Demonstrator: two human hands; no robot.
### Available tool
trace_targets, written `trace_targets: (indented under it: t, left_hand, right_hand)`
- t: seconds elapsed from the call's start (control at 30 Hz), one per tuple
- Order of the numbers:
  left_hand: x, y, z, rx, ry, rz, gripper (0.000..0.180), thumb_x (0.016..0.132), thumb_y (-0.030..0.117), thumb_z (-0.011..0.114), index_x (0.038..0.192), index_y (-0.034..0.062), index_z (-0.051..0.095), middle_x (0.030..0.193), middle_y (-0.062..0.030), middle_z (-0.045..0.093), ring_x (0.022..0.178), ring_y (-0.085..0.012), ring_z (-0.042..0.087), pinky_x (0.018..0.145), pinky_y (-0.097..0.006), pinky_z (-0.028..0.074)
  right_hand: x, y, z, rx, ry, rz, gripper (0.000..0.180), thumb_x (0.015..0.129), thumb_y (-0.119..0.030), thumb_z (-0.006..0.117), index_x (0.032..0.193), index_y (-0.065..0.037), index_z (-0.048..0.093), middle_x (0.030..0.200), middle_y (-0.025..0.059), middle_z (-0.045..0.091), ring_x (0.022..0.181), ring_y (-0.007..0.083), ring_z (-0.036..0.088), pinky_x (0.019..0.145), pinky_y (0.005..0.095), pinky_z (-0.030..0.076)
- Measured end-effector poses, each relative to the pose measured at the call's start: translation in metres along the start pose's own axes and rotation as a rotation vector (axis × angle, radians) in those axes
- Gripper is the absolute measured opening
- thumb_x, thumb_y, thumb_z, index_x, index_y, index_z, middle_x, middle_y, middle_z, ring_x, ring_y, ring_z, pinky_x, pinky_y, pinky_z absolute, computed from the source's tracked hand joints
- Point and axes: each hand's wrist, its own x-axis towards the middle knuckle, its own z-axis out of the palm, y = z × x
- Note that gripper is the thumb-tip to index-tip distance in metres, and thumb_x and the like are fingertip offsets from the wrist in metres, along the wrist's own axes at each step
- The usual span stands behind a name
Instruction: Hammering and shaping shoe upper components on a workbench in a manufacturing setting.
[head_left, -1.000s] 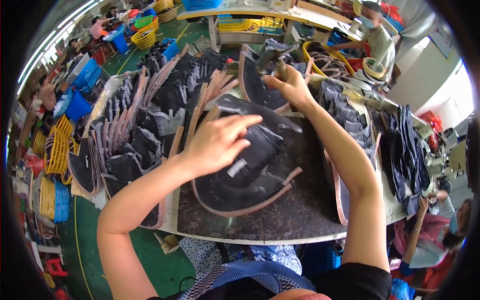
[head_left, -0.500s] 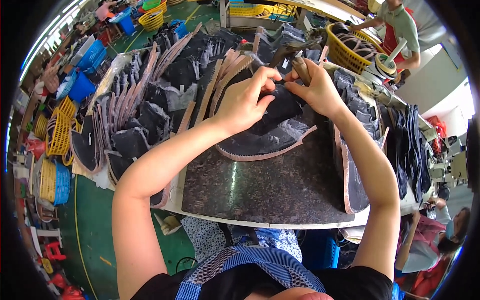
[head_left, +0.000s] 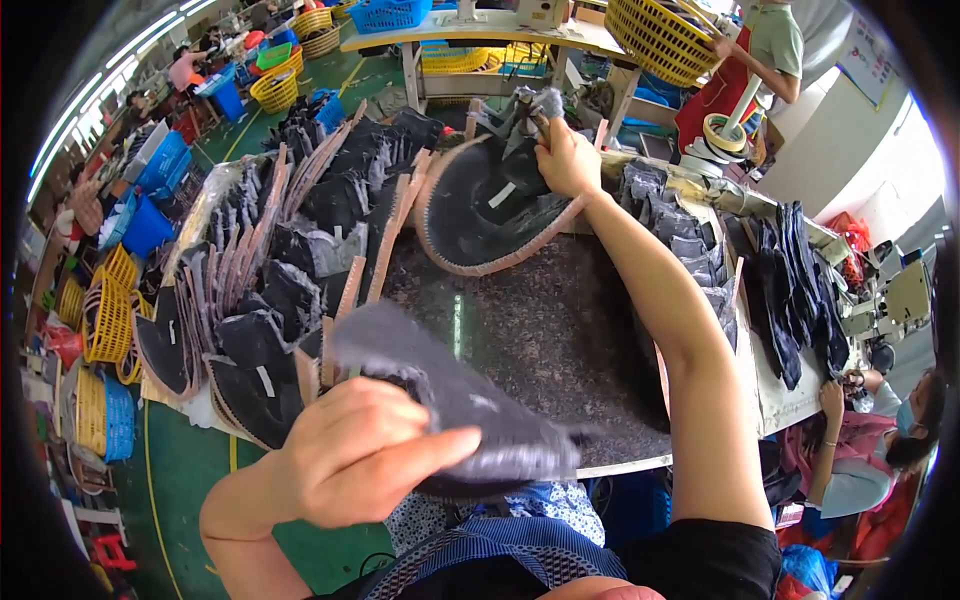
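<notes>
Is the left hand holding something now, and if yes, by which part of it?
Yes, the left hand holds a dark piece of material by its near-left edge; exact finger contact is blurred.

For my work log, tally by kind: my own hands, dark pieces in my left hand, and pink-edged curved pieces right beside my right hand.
Own hands, left hand and right hand: 2
Dark piece, motion-blurred: 1
Pink-edged curved piece: 1
Total: 4

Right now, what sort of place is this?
Probably a sewing workshop: stacks of dark, pink-edged pieces crowd the worktable, what look like sewing machines stand at right, and yellow baskets are scattered about.
</notes>
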Motion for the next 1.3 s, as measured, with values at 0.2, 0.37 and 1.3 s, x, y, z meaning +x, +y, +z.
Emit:
trace_targets:
  t: [0.2,0.37,1.3]
  left_hand:
    - [-0.014,0.012,-0.033,-0.014,0.103,-0.070,0.032,0.077,0.023,0.082,0.099,0.0093,0.063,0.107,-0.0151,0.062,0.091,-0.0315,0.064,0.080,-0.045,0.054]
    - [-0.024,0.018,-0.029,-0.090,0.172,-0.491,0.036,0.091,-0.003,0.063,0.116,0.0038,0.038,0.091,-0.0070,0.061,0.075,-0.0068,0.058,0.061,-0.020,0.046]
    - [-0.045,-0.052,0.155,-0.737,-0.779,-0.346,0.022,0.094,0.016,0.063,0.111,0.0014,0.063,0.095,-0.0109,0.063,0.089,-0.0227,0.064,0.079,-0.035,0.052]
  right_hand:
    - [-0.017,-0.008,-0.036,0.062,0.249,0.051,0.043,0.083,-0.039,0.076,0.086,-0.001,0.058,0.095,0.0188,0.061,0.089,0.0364,0.064,0.077,0.0455,0.051]
    - [-0.090,-0.094,-0.117,0.959,-0.132,0.323,0.034,0.100,-0.039,0.058,0.099,-0.006,0.057,0.086,0.0100,0.071,0.076,0.0150,0.067,0.063,0.0274,0.050]
    - [-0.369,-0.118,-0.221,0.406,-0.389,0.533,0.011,0.086,-0.001,0.069,0.095,-0.004,0.065,0.082,-0.0042,0.059,0.069,0.0030,0.047,0.059,0.0199,0.038]
